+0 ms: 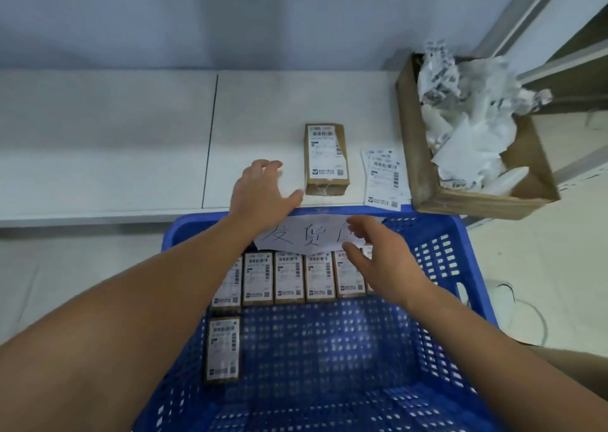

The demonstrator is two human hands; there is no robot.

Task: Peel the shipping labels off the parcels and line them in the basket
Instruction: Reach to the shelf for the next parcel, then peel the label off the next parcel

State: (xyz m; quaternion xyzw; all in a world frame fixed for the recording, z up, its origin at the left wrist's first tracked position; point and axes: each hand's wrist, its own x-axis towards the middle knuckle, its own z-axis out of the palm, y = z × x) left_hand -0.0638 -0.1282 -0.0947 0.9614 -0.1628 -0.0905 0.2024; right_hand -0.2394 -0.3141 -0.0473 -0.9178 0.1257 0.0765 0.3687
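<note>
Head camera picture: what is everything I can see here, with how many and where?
Basket: one, blue plastic, in front of the table.
Parcels in basket: at least six brown ones with white labels; a row along the far wall, one nearer on the left.
Paper sign: one, white, handwritten, on the basket's far wall.
Parcel on table: one, brown, labelled.
Loose labels: small white stack, right of that parcel.
Cardboard box: one, brown, full of crumpled white paper, table's right end.
Table: white.
Left hand: open, over the table edge.
Right hand: open, over the basket.
</note>
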